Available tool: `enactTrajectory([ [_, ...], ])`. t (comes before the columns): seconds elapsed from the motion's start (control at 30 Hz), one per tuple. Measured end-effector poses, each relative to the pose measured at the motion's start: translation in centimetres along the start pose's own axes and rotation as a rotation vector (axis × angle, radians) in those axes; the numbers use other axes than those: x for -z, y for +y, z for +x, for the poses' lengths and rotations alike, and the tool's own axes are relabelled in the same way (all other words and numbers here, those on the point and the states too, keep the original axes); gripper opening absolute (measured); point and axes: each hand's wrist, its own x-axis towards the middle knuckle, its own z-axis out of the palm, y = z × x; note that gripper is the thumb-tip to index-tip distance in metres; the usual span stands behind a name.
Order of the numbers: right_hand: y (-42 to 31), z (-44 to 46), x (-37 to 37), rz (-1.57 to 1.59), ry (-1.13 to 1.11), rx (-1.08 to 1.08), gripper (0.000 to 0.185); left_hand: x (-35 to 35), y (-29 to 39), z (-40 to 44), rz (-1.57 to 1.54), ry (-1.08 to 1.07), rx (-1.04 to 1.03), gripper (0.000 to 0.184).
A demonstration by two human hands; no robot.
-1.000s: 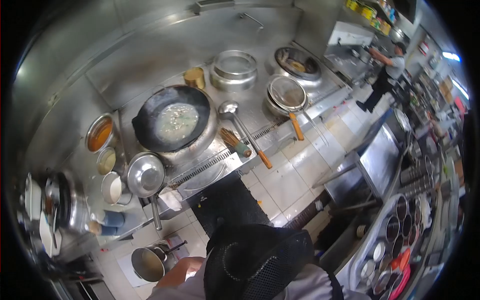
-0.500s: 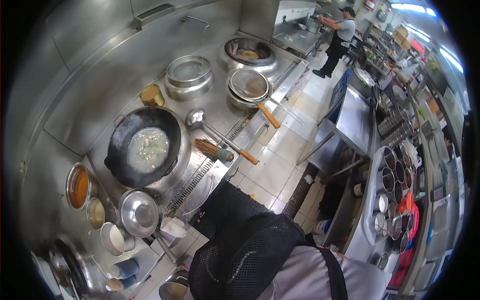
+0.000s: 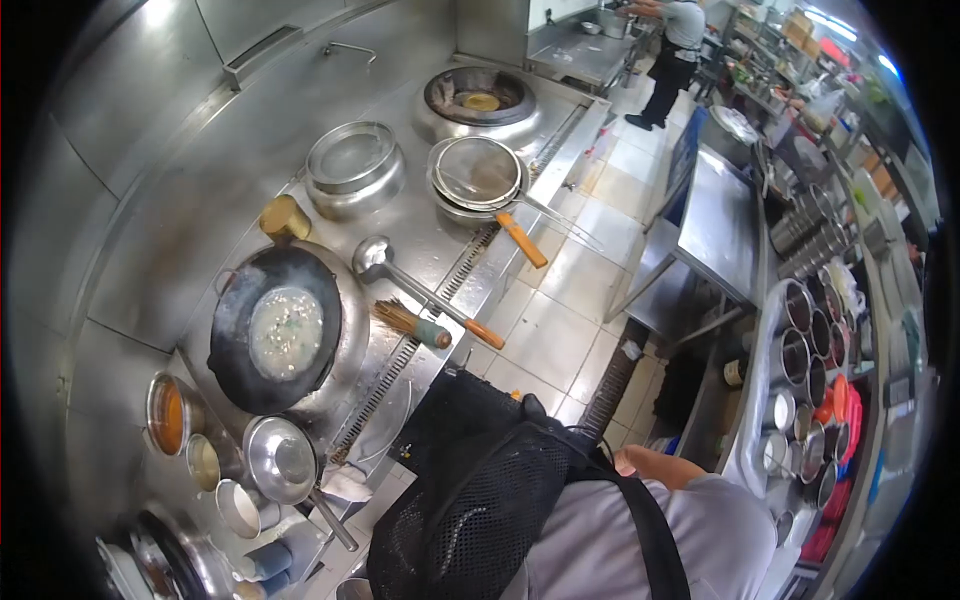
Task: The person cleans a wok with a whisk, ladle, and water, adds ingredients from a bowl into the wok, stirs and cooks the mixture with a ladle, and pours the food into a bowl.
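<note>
Neither of my hands shows. Part of a bare forearm [image 3: 665, 466] appears beyond the black mesh item [image 3: 480, 500] and the grey shirt [image 3: 620, 540], and the hand belonging to it is hidden. On the stove a black wok [image 3: 230, 345] holds steaming whitish liquid with small pale pieces. A ladle [image 3: 374, 258] with a wooden handle and a bamboo brush [image 3: 410, 322] lie beside it. A metal pan [image 3: 281, 460] rests near the front, close to bowls of orange sauce [image 3: 168, 418] and pale contents [image 3: 236, 508].
Farther along the counter stand a water pot [image 3: 352, 170], a strainer [image 3: 478, 172] over a bowl, and a second wok [image 3: 480, 98]. A steel table [image 3: 718, 225] is across the tiled aisle. Metal containers [image 3: 795, 355] line the right. A co-worker [image 3: 675, 60] stands at the back.
The view has shifted, and a bare forearm has come into sight at the right of the black mesh. The thin water stream from the tap no longer shows.
</note>
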Motion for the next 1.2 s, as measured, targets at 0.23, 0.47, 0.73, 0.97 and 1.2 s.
enactTrajectory([
  [0.23,-0.2,-1.0,10.1,0.08,-0.208,0.076,0.05,-4.4,2.8,-0.7,-0.039,0.14,0.015,0.062],
  [0.47,-5.2,-2.7,18.9,-0.041,-0.125,0.009,0.045,-9.5,4.6,-0.1,-0.082,0.246,0.015,0.064],
  [0.73,-23.9,-1.7,23.2,-0.417,0.249,0.096,0.041,-16.7,1.7,1.1,0.094,0.245,-0.029,0.066],
  [0.97,-35.3,1.7,21.7,-0.663,0.37,0.327,0.038,-23.0,-1.2,-0.3,0.005,0.198,-0.028,0.068],
  [1.2,-40.3,2.9,16.2,-0.738,0.453,0.492,0.037,-26.6,-8.6,-1.5,-0.052,0.139,-0.052,0.071],
])
